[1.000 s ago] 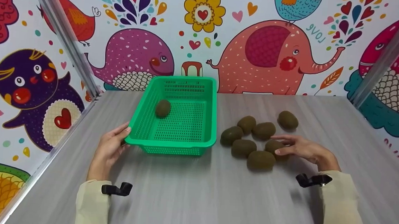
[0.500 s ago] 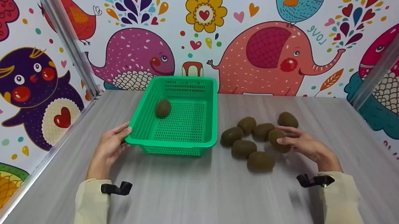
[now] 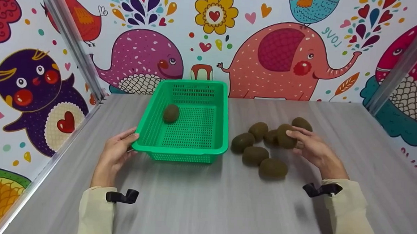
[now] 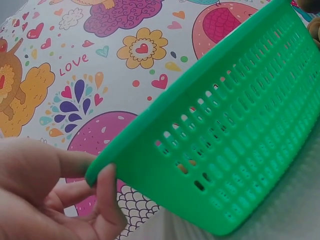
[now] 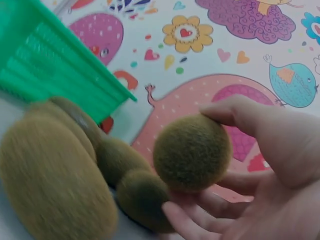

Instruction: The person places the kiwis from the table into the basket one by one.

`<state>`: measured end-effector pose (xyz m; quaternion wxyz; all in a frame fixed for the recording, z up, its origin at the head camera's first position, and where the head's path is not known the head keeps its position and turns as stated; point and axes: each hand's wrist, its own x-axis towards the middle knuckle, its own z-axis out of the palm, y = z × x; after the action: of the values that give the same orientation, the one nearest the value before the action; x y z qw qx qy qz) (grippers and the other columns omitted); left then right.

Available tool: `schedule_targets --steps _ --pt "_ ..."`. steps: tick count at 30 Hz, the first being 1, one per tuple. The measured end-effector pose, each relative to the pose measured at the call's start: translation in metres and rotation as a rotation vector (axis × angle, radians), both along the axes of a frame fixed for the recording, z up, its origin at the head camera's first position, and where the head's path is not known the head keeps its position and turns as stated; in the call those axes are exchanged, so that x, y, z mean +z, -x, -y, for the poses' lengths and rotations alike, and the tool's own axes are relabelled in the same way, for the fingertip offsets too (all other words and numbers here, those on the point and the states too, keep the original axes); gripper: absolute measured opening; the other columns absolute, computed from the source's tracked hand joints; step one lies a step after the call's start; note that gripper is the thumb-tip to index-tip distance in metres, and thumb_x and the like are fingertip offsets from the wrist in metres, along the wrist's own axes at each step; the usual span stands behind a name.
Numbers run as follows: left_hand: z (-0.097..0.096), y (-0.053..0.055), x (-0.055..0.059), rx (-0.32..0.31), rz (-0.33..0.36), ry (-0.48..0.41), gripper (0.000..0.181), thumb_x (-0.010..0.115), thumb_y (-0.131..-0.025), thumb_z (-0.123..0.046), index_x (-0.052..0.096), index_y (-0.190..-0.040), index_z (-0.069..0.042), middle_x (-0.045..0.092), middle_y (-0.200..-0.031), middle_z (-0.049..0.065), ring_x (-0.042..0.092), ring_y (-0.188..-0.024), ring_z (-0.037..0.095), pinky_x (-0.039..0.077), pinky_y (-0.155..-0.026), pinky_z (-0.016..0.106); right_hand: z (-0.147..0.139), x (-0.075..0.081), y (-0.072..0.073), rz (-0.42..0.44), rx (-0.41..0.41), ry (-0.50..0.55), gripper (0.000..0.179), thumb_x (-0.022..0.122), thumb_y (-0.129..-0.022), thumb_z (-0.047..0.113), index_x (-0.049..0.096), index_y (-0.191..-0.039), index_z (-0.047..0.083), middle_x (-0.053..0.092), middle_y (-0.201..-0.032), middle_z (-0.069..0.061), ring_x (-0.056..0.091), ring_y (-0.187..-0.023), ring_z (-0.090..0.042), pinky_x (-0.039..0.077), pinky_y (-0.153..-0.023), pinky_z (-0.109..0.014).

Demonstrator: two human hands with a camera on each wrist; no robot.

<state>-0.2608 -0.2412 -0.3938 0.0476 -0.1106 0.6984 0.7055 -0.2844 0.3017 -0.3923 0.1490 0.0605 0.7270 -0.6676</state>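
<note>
In the head view, the left hand [image 3: 115,156] pinches the near corner of the green basket [image 3: 179,150], with the thumb over the rim. Past those fingertips, inside the basket against its left side, lies a single kiwi [image 3: 171,113]. The right hand [image 3: 315,149] grips another, the held kiwi [image 3: 285,136], between thumb and fingers. Just beyond these fingers sits a far kiwi [image 3: 300,123], partly covered by them. Left of the fingertips, a half-hidden kiwi [image 3: 270,137] shows from behind the fruit in hand (whether the two touch, I cannot tell). Further left of the fingers are an upper kiwi [image 3: 258,130] and a leftmost kiwi [image 3: 243,142], while nearer the person lie a middle kiwi [image 3: 255,156] and a nearest kiwi [image 3: 273,168], all on the grey table [image 3: 203,207].

In the left wrist view, the left fingers clasp the rim at its corner, and the slotted side wall stretches away to the right of them.

In the right wrist view, the thumb presses the held kiwi from above and the fingers curl beneath it. Loose fruit crowds left of the fingertips, the closest to the camera blurred; the basket stands beyond, farther left.
</note>
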Motion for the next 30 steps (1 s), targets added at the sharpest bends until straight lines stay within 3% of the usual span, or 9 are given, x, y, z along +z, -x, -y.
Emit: schedule_targets --steps 7,15,22,30 --pt "0.000 0.000 0.000 -0.003 0.011 -0.007 0.057 0.058 -0.103 -0.024 0.039 -0.155 -0.011 0.065 -0.100 -0.016 0.060 -0.078 0.001 0.051 -0.071 0.019 0.007 0.000 0.000 0.019 -0.031 0.173 0.081 0.067 -0.098 0.032 0.019 -0.160 0.012 0.039 -0.141 0.000 0.048 -0.124 -0.015 0.051 -0.093 -0.022" --pt "0.002 0.001 0.000 -0.007 0.011 -0.009 0.057 0.058 -0.103 -0.024 0.039 -0.155 -0.011 0.064 -0.100 -0.015 0.059 -0.079 0.001 0.050 -0.070 0.018 0.018 0.006 -0.002 -0.006 -0.021 0.289 0.082 0.062 -0.100 0.023 0.008 -0.159 0.004 0.043 -0.130 0.002 0.056 -0.110 -0.007 0.053 -0.093 -0.024" --pt "0.004 0.000 0.000 -0.026 0.008 -0.023 0.056 0.053 -0.105 -0.023 0.034 -0.157 -0.011 0.063 -0.102 -0.015 0.060 -0.077 0.000 0.050 -0.069 0.016 0.030 0.013 -0.006 -0.053 0.008 0.353 0.053 0.058 -0.102 0.017 0.029 -0.144 0.005 0.058 -0.113 0.004 0.060 -0.103 -0.008 0.052 -0.093 -0.024" --pt "0.002 0.001 -0.001 -0.027 0.003 -0.042 0.056 0.054 -0.105 -0.023 0.035 -0.156 -0.010 0.065 -0.097 -0.014 0.059 -0.077 0.001 0.050 -0.069 0.017 0.042 0.024 -0.013 -0.052 0.004 0.400 0.022 0.059 -0.102 0.020 0.052 -0.120 0.011 0.061 -0.111 0.001 0.065 -0.095 -0.013 0.056 -0.091 -0.029"
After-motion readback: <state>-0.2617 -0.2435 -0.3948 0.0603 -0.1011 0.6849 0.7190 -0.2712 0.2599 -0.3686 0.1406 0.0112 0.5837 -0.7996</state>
